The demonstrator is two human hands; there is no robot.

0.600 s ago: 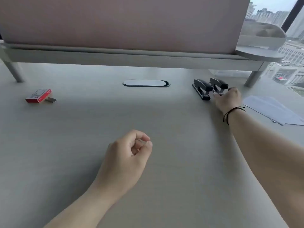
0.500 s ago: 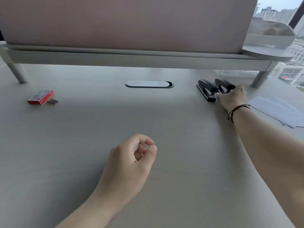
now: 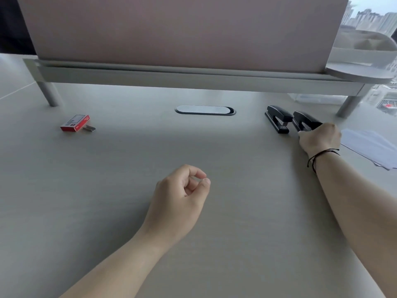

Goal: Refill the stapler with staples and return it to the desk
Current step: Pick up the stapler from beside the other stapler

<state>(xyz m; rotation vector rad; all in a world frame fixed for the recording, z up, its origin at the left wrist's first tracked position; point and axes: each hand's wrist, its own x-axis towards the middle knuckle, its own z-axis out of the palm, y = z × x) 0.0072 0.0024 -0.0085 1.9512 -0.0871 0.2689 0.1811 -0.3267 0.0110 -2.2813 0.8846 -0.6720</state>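
Note:
Two black staplers lie side by side at the back right of the desk. My right hand (image 3: 320,137) is closed around the near end of the right stapler (image 3: 305,122); the left stapler (image 3: 278,121) lies untouched beside it. My left hand (image 3: 182,196) rests in the middle of the desk, fingers curled loosely with nothing in them. A red and white staple box (image 3: 74,123) lies at the far left, with a strip of staples (image 3: 89,128) sticking out of its right end.
A raised shelf (image 3: 193,79) on metal legs spans the back of the desk, with a pinkish panel above it. An oval cable port (image 3: 205,110) sits under it. White paper sheets (image 3: 371,147) lie at the right edge.
My right hand has closed further over the near end of the right stapler. My left hand has stayed curled in place.

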